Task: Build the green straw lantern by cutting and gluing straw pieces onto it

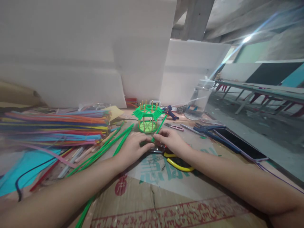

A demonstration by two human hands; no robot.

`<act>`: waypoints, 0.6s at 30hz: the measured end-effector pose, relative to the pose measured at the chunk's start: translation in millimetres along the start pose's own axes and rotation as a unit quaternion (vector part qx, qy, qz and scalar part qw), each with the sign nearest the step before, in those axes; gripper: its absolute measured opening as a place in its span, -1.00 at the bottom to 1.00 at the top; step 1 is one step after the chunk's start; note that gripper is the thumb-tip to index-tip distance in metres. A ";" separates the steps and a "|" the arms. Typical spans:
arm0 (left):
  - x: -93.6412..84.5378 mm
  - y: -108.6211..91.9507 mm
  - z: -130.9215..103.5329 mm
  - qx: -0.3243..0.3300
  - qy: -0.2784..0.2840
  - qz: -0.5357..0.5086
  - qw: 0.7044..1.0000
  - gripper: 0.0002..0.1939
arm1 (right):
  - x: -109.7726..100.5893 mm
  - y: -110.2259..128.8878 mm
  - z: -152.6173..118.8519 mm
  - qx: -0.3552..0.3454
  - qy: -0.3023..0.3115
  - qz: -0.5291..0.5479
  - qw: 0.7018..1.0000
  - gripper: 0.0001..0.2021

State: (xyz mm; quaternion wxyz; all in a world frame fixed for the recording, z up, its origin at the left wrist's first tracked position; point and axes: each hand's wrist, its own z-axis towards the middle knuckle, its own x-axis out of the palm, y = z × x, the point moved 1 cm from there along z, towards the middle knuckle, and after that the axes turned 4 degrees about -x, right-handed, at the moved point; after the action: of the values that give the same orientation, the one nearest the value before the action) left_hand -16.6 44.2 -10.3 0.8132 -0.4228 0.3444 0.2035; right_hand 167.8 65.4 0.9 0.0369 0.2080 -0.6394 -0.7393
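A sheet of blue material [30,167] lay well to the left of the small green model pavilion [148,114] and nearer the wearer. A bundle of coloured fuzzy stems [57,126] was stacked left of the pavilion, blurred at its outer end. Long green stems [104,147] ran slantwise closer in on that side. The left hand [133,145] was just in front and left of the pavilion, thumb and fingers curved toward a short green stem [161,124]; whether they gripped it, I could not tell. The pavilion stood upright on its round base, wooden posts rising through its roof. The short stem slanted up just beside its right side, pinched by the right hand [171,142] in front and right of it. Yellow handles [180,167] lay nearer the wearer, right of the pavilion; a clear bottle [198,99] stood behind it to the right, and a phone [241,144] lay well to its right.
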 end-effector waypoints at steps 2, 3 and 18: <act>-0.1 0.0 -0.1 0.004 -0.002 -0.009 1.000 -0.83 | -0.5 0.1 0.4 -0.002 0.004 0.001 1.000 -0.69; 0.0 0.0 -0.2 0.007 -0.002 -0.012 1.000 -0.83 | -0.6 0.3 0.5 -0.004 0.007 -0.001 1.000 -0.68; -0.7 2.4 -0.4 0.029 -0.012 -0.032 0.999 -0.86 | 1.4 4.0 -4.0 -0.017 0.012 -0.055 0.998 -0.67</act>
State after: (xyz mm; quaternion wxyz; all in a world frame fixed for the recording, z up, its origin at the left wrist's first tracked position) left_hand -18.7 45.2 -11.2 0.8353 -0.4076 0.3265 0.1720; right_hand 167.1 60.6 4.0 0.0076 0.2511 -0.6142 -0.7481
